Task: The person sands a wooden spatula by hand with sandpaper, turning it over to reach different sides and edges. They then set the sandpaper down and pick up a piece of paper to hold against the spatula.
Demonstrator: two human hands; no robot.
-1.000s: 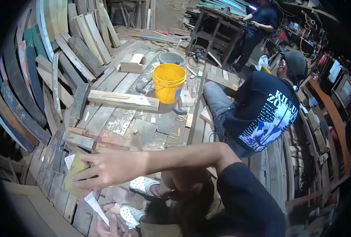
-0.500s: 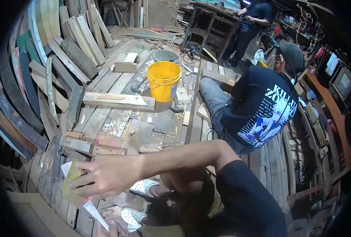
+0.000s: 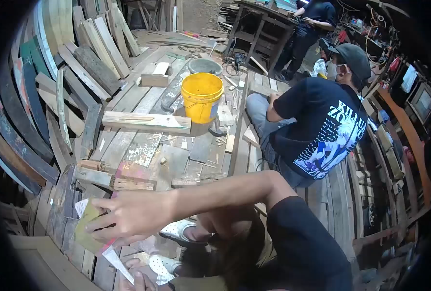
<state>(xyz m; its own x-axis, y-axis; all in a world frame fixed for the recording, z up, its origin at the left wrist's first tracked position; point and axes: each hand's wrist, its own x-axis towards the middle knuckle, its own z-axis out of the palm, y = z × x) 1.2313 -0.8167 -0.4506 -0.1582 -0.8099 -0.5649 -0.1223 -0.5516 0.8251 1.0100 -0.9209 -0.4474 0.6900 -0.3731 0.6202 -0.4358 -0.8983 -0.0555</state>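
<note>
We spread our right hand (image 3: 140,213) over an olive-yellow flat sheet (image 3: 85,236) above grey wooden floorboards (image 3: 103,272), perhaps steadying it, its thumb hidden and grip unclear, while our left hand (image 3: 139,282) pinches a tapering white paper strip (image 3: 118,265), and the black T-shirt (image 3: 298,131) on a seated co-worker (image 3: 322,111) partly reads "KILLU" over "ZO".

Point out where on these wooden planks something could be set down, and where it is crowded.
Bare planks lie between the long board and the wood block. It is crowded just right of the yellow bucket, among wood scraps.
</note>
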